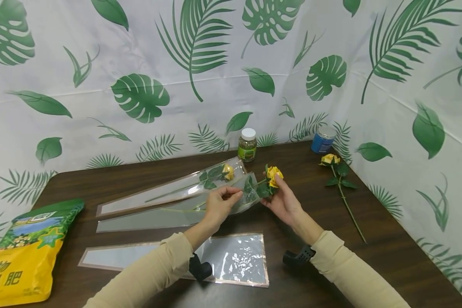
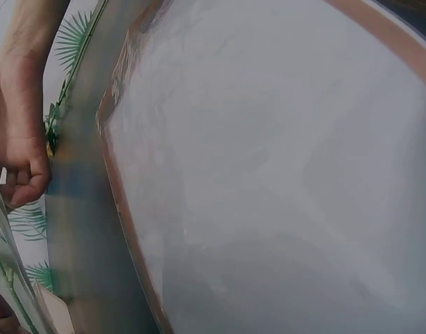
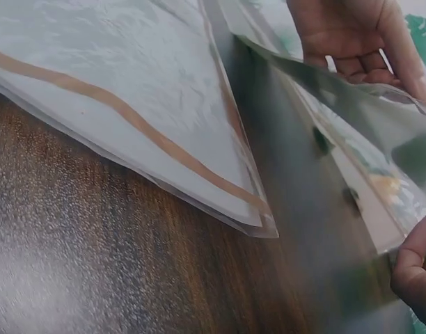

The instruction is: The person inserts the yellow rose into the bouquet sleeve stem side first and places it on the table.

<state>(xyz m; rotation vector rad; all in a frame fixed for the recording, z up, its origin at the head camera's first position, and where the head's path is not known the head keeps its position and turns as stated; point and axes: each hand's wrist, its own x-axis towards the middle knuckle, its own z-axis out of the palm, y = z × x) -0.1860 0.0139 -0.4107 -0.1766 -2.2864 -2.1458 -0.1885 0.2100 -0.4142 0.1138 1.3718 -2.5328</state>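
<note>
Mid-worktop [image 1: 319, 201]: we have a yellow rose [image 1: 273, 176] partly in a clear sleeve [image 1: 138, 220], stem along its length toward the left edge, bloom beyond the mouth on the right-edge side. Both hands partly curled: our right hand [image 1: 286, 206], nearer the bloom, holds the rose's head; our left [image 1: 220, 206] pinches the sleeve.

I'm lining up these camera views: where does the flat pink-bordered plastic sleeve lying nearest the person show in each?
Head: the plastic sleeve lies low, from left of centre to just past it.
Left wrist: it fills most of the picture, centre and right.
Right wrist: it is at upper left.
Shared landmark: leaf-print cloth, left edge in left wrist, upper right in right wrist.
</note>
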